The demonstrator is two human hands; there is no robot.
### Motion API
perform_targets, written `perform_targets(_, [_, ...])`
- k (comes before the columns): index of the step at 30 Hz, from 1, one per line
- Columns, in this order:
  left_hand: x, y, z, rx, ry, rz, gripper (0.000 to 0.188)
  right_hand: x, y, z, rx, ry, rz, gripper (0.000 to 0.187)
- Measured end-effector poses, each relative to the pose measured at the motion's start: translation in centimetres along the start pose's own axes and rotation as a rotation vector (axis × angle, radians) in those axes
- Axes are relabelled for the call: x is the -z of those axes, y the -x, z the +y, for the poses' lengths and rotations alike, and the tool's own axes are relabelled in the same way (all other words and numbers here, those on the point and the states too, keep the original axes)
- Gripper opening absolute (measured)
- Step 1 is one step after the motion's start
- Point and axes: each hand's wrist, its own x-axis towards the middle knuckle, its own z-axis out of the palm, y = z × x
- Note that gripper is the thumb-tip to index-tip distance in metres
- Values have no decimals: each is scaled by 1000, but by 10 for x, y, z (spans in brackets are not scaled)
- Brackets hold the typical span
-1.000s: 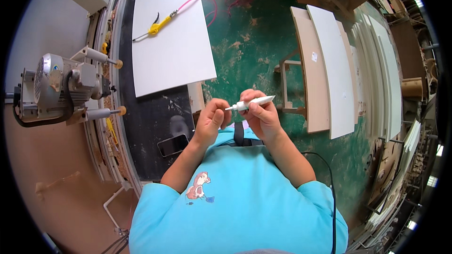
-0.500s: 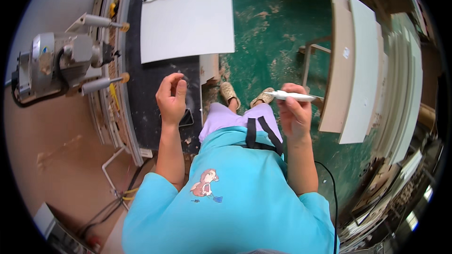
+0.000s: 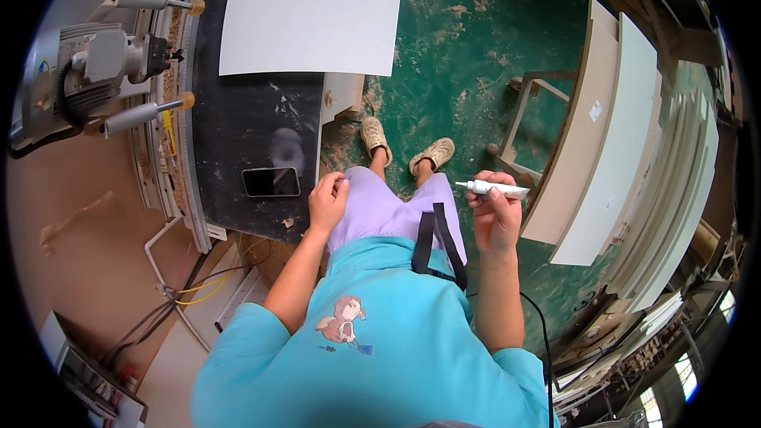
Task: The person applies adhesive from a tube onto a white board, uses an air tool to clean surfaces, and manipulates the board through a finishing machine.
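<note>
My right hand (image 3: 497,218) pinches a small white squeeze tube (image 3: 493,188) between thumb and fingers, to the right of my lap. The tube lies nearly level, its narrow nozzle pointing left. My left hand (image 3: 328,203) is beside my left thigh, near the edge of the black worktop (image 3: 254,123), with its fingers curled in. Whether anything small is inside those fingers is hidden. A dark phone (image 3: 271,182) rests on the worktop, left of that hand. Farther away, a large white panel (image 3: 313,16) lies over the worktop and past its right edge.
At the left stands a grey motor unit (image 3: 99,59) with two cylinders beside a metal rail. Boards (image 3: 606,135) lean on a metal frame (image 3: 515,115) at the right. The green floor (image 3: 452,40) is dusty. A black cable (image 3: 543,325) hangs by my right arm.
My left hand has come back from over the worktop to my thigh, and its fingers have curled in. My right hand, still holding the tube, has come slightly nearer my body. The view has shifted.
</note>
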Motion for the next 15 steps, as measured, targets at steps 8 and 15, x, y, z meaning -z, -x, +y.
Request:
perform_targets(8, [-140,-12,-58,138,53,-168,17,86,-51,67,-187,70,40,20])
perform_targets(15, [-341,-92,-296,257,-298,-196,15,232,-135,211,-254,93,363,33])
